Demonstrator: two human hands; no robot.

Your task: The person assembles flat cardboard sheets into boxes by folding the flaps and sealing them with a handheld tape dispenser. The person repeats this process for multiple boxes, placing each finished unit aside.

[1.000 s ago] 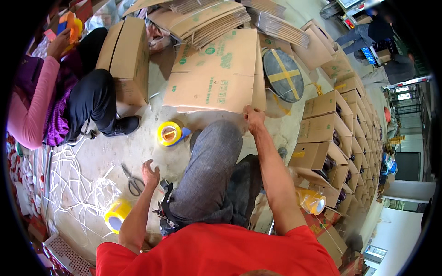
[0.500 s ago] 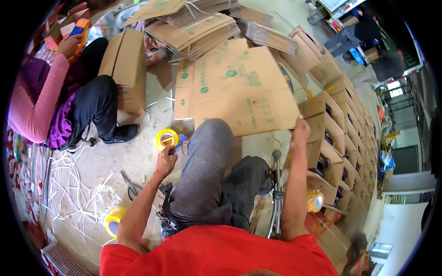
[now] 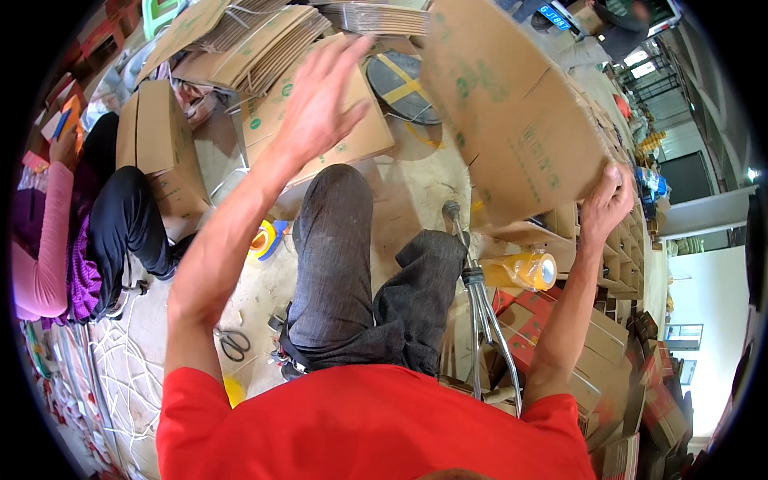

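My right hand (image 3: 606,204) grips the lower edge of a flattened brown cardboard box (image 3: 512,120), lifted up at the upper right. My left hand (image 3: 320,92) is raised in the air with its fingers spread, holding nothing, above a flat cardboard sheet (image 3: 352,136) lying on the floor. My legs in grey trousers (image 3: 336,256) stretch out between the two arms. A roll of yellow tape (image 3: 262,238) lies on the floor by my left knee.
A seated person in a pink sleeve and black trousers (image 3: 96,232) works at the left beside a folded box (image 3: 152,136). Stacks of flat cardboard (image 3: 264,40) lie ahead. Scissors (image 3: 234,344), a tape roll (image 3: 528,270) and a metal crutch (image 3: 480,304) are close by.
My right hand has lifted the flattened box up and to the right. My left hand has risen from the yellow tape on the floor into the air, fingers spread.
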